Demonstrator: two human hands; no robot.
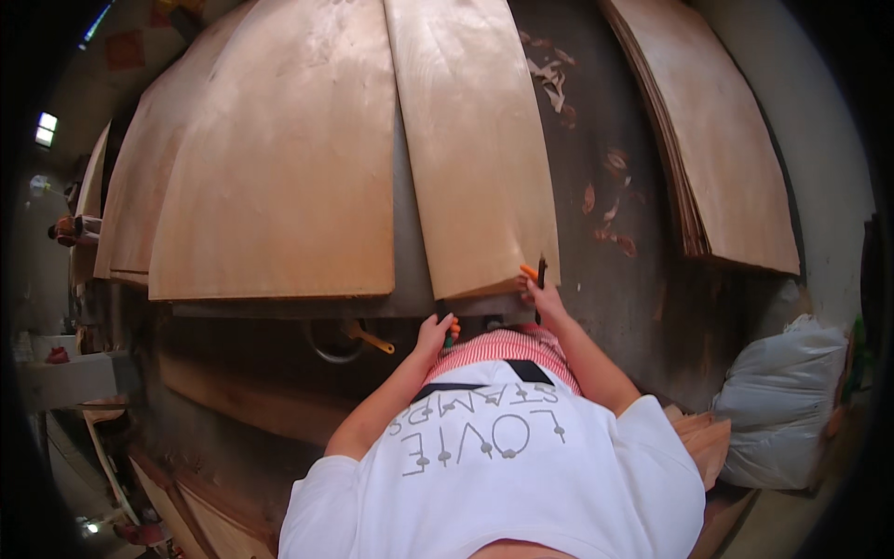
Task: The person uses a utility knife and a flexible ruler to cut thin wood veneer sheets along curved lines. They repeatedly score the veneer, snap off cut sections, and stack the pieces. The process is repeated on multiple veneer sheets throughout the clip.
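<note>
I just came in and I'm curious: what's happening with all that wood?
Someone in a white shirt is at a long, thin wood sheet. Their right hand, at its near right corner, grips a slim black tool. The left hand is curled by the near left corner; what it holds is unclear. Wider wood sheets lie to the left, a stack to the right, and curly scraps between.

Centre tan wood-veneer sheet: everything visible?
The long, narrow, tan wood-veneer sheet looks thin, smooth, faintly grained, rippled towards its near right corner. It runs away from the person across the dark work surface, far end out of frame. The bare right hand appears to touch its near edge; left hand contact is unclear.
</note>
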